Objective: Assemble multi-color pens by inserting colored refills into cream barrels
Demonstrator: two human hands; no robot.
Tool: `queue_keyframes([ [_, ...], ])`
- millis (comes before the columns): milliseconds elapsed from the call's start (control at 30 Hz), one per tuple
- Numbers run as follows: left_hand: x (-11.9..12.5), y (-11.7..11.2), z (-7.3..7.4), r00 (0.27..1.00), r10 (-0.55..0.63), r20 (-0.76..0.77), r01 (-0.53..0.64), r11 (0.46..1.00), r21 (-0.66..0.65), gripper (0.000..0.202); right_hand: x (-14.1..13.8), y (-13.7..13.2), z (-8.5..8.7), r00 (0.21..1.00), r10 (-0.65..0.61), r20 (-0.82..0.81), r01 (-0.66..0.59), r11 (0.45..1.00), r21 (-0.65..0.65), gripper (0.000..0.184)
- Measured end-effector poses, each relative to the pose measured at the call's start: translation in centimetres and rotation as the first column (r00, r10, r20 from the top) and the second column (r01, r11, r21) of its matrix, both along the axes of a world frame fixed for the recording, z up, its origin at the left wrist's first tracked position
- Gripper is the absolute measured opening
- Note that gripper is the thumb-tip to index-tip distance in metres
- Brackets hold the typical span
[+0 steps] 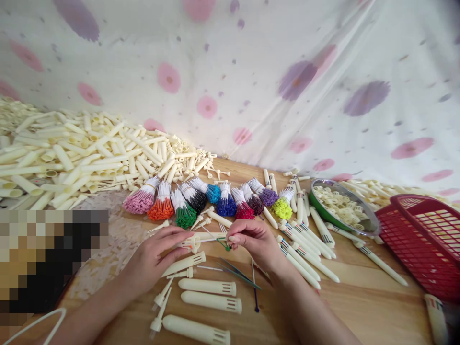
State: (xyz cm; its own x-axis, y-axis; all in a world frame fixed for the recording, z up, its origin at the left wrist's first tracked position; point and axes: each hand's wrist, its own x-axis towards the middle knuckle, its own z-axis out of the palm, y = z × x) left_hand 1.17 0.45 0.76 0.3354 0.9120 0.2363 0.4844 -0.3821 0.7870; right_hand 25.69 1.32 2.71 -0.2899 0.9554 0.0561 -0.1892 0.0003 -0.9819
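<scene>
My left hand (153, 256) is closed on a cream slotted pen part (195, 243), with a bit of orange showing in it. My right hand (257, 242) pinches thin pen refills with green ends (225, 246), their white stems pointing towards the left hand. Below the hands lie cream pen barrels (207, 286) with slots at their right ends, and smaller cream pointed parts (163, 306). Loose thin refills (239, 274) are scattered between my wrists. Beyond the hands stretches a row of refill bundles (185, 215) in several colours.
A large heap of cream tubes (72, 153) fills the back left. On the right are pens with coloured sliders (305, 239), a green-sided bowl (327, 214) of small cream parts and a red plastic basket (406, 249). A patterned sheet (230, 72) hangs behind the wooden table (359, 306).
</scene>
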Motion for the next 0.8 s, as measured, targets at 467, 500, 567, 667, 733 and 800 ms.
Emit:
queue_keyframes([
  [467,-0.08,0.03,0.05,1.000,-0.004,-0.001,0.004,1.000,-0.012,0.028,0.22,0.10,0.43,1.000,-0.003,0.031,0.003,1.000,0.013,0.014],
  [500,-0.08,0.03,0.00,1.000,-0.002,-0.001,0.002,1.000,-0.010,0.028,0.19,0.09,0.35,0.999,0.005,0.032,-0.005,1.000,0.012,0.013],
  [567,-0.07,0.04,-0.07,1.000,0.003,-0.003,-0.003,1.000,-0.002,0.028,0.13,0.01,0.25,0.999,0.018,0.035,-0.019,1.000,0.014,0.011],
  [667,-0.05,0.04,-0.12,1.000,-0.001,-0.010,0.001,1.000,0.022,0.028,0.07,-0.10,0.28,0.999,0.031,0.032,-0.032,0.999,0.028,0.008],
  [733,-0.02,0.02,-0.12,1.000,-0.018,-0.010,0.018,0.999,0.042,0.027,0.09,-0.11,0.31,0.999,0.042,0.023,-0.043,0.998,0.040,0.007],
  [800,0.00,-0.01,-0.14,0.999,-0.035,-0.012,0.036,0.997,0.061,0.027,0.13,-0.08,0.19,0.999,0.053,0.008,-0.053,0.998,0.036,0.006],
])
